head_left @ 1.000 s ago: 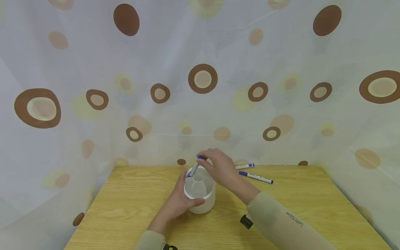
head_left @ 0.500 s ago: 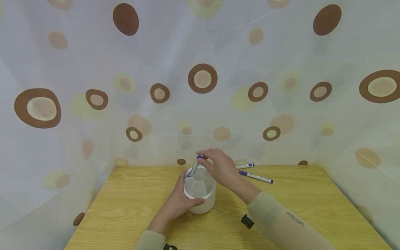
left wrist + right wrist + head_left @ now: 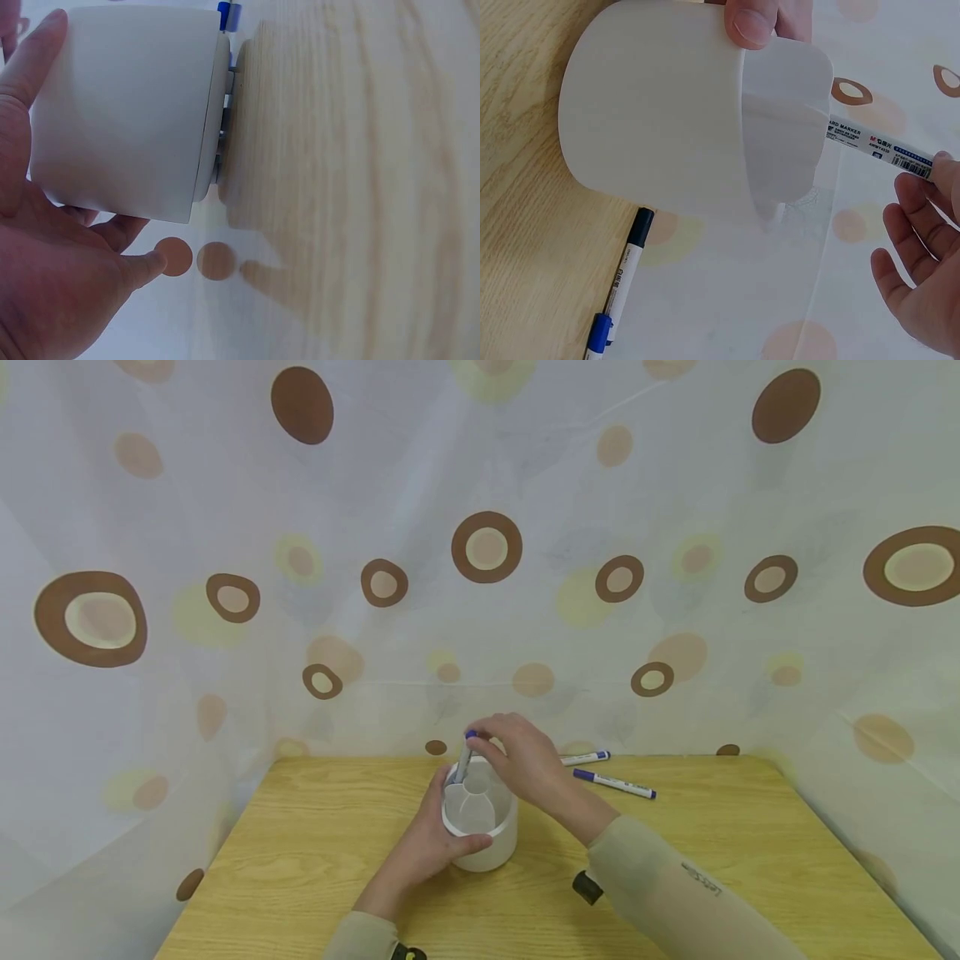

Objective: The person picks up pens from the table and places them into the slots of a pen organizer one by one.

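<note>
The left hand (image 3: 431, 835) grips a white cup (image 3: 495, 852) on the table (image 3: 330, 860); the right hand (image 3: 525, 760) pinches a marker (image 3: 463, 766) by its blue end, the other end inside the cup's far left. Two more markers (image 3: 617, 784) lie over to the right.

Here's a yellow, wood-grained desk (image 3: 315, 839), and behind it rises a pale sheet (image 3: 540, 627), dotted with brown rings (image 3: 459, 547), peach ovals (image 3: 533, 679) and soft yellow spots (image 3: 577, 600)!
</note>
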Available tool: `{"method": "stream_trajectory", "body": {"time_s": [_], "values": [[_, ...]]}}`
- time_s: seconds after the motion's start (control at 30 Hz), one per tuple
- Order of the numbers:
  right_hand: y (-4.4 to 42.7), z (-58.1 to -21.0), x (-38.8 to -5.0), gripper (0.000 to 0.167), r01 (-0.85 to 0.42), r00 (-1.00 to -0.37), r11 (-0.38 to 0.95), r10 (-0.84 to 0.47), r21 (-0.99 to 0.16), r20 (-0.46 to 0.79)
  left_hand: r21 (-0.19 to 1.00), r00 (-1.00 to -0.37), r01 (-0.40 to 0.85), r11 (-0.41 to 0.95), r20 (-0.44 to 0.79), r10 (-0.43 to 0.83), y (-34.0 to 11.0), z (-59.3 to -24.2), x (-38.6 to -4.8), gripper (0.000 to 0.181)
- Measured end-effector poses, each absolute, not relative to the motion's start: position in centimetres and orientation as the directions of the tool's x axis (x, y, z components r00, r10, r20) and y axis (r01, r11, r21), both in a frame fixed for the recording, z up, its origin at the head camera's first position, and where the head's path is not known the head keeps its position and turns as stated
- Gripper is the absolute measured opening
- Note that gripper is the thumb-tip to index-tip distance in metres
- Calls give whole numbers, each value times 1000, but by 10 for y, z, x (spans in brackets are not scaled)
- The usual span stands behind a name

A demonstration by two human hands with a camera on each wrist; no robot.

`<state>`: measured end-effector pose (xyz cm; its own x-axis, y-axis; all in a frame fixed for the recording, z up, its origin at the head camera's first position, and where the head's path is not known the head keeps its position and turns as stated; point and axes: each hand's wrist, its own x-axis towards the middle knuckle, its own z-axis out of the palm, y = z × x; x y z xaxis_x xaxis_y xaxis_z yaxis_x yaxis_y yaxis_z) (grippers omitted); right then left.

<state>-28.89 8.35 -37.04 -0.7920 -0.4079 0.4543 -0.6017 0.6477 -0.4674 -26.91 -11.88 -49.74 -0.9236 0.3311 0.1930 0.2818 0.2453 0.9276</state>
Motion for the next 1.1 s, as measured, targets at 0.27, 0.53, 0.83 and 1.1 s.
{"method": "stream_trajectory", "body": {"time_s": [0.27,0.53,0.83,1.1], "values": [[81,-370,-290,16,-591,-802,661,-420,-462,425,920,-925,289,266,197,325,-118,-497,-269,113],[92,-376,-295,28,-557,-822,698,-384,-450,421,922,-931,282,266,196,308,-118,-497,-267,127],[114,-388,-306,37,-506,-853,737,-348,-448,390,922,-940,261,287,175,294,-119,-498,-265,135],[148,-414,-326,43,-427,-895,774,-289,-468,339,915,-943,263,305,177,283,-117,-498,-266,134]]}}
